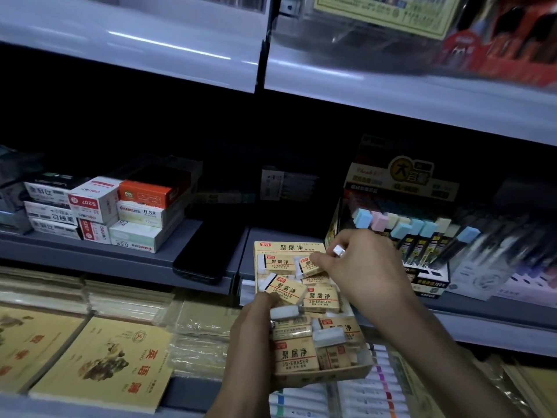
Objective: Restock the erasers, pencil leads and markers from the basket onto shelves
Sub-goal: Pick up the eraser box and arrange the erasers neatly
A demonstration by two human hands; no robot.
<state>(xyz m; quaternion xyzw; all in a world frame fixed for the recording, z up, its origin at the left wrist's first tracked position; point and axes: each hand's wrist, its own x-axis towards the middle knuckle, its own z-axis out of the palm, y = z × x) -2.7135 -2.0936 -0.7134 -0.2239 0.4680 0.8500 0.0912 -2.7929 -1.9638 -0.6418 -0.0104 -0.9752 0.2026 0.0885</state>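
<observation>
At the front edge of the grey shelf (120,260), I see the open eraser box (331,377) full of yellow erasers, and my left hand (253,336) grips its left side with curled fingers. My right hand (364,267) pinches one eraser (310,265) at the far end of the box, just beside the pencil lead display (422,236).

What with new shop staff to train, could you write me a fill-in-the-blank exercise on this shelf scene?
1. The right hand pinches one ____ over the yellow box.
2. The left hand grips that ____ at its near end.
3. The dark phone lies on the shelf to the box's ____.
4. The pencil lead tubes stand to the box's ____.
Missing words: eraser; box; left; right.
</observation>
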